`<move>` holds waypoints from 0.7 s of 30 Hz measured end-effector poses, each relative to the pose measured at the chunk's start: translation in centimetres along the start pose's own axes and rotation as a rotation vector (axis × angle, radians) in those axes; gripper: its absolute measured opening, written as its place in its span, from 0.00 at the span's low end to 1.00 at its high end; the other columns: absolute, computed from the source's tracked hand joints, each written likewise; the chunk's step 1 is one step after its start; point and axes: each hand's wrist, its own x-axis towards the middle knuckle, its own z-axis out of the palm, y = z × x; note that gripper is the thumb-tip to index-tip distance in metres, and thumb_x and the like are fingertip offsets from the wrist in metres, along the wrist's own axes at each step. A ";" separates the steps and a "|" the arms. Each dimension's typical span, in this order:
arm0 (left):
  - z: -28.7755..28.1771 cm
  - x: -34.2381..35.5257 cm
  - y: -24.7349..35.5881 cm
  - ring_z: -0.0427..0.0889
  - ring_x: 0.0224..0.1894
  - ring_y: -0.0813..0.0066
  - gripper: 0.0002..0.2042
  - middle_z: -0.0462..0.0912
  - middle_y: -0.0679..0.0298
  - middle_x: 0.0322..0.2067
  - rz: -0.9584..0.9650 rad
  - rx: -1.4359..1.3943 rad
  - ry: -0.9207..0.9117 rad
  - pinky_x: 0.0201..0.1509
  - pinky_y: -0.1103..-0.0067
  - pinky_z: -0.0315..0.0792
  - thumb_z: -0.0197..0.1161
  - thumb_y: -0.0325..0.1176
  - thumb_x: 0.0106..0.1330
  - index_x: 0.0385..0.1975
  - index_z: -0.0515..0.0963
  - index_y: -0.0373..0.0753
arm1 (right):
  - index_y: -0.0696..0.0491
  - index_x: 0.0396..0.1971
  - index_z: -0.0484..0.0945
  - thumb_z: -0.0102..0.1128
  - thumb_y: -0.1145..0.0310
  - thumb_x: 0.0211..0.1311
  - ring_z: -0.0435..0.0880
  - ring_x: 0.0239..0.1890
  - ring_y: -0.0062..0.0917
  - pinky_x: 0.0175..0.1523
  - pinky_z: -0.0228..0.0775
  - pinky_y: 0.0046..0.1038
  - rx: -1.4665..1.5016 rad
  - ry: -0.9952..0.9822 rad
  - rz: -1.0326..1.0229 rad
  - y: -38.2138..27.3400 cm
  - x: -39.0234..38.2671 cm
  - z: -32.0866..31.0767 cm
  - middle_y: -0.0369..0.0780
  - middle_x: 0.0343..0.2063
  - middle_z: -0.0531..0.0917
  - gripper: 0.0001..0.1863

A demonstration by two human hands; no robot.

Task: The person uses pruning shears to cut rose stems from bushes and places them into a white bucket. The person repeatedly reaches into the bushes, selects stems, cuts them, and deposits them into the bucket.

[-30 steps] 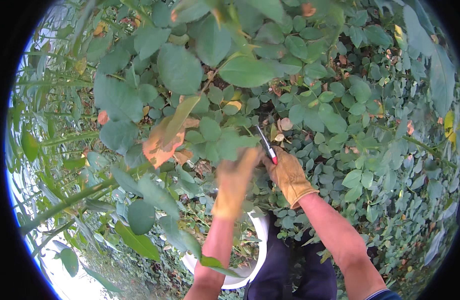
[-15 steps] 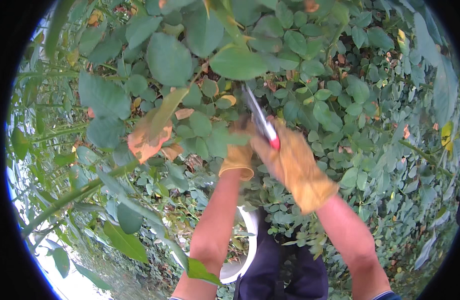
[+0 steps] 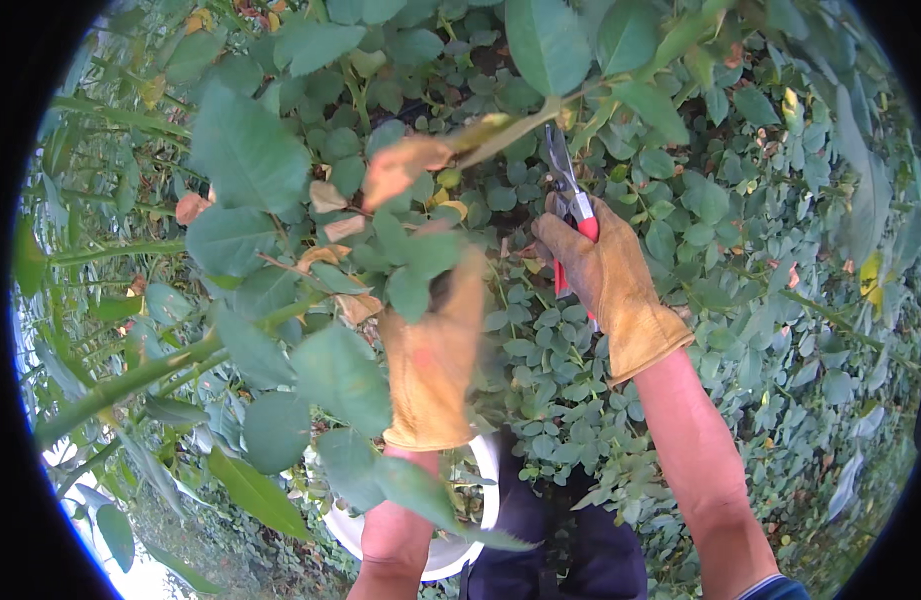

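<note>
Right of and beyond the bucket (image 3: 491,482), the right hand (image 3: 623,285) grips shears (image 3: 585,215); just beyond it, leaves (image 3: 413,262) partly cover the blurred left hand (image 3: 431,370), its fingers' state unclear

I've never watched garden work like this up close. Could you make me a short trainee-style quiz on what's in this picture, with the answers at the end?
1. Multiple choice: what does the right hand hold?
A) a trowel
B) red-handled pruning shears
C) a watering hose

2. True or false: the bucket low in the picture, near the left forearm, is black.

3. Fill in the blank: the left hand, blurred and partly behind leaves, wears a tan ____.

Key:
1. B.
2. False; it is white.
3. Glove.
</note>
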 end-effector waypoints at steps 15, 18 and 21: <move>-2.9 1.3 0.4 0.89 0.61 0.58 0.25 0.90 0.52 0.62 -0.245 0.027 0.006 0.68 0.65 0.79 0.71 0.44 0.77 0.66 0.82 0.35 | 0.55 0.51 0.86 0.67 0.53 0.68 0.88 0.35 0.28 0.43 0.80 0.37 0.156 -0.077 0.175 -2.0 -1.3 -0.3 0.41 0.34 0.89 0.22; -2.5 1.0 -0.1 0.88 0.57 0.63 0.24 0.89 0.56 0.58 -0.208 -0.014 0.005 0.64 0.68 0.80 0.71 0.42 0.77 0.65 0.83 0.33 | 0.54 0.48 0.84 0.72 0.57 0.68 0.85 0.32 0.25 0.41 0.80 0.32 -0.014 -0.134 0.160 -3.1 -1.7 -0.8 0.38 0.32 0.88 0.18; -2.4 1.1 -0.4 0.87 0.51 0.73 0.22 0.89 0.61 0.52 -0.159 0.034 -0.024 0.57 0.74 0.81 0.70 0.38 0.78 0.64 0.83 0.30 | 0.53 0.49 0.86 0.73 0.53 0.68 0.87 0.32 0.29 0.44 0.82 0.36 -0.133 -0.216 0.231 -3.9 -2.4 -0.3 0.40 0.32 0.89 0.20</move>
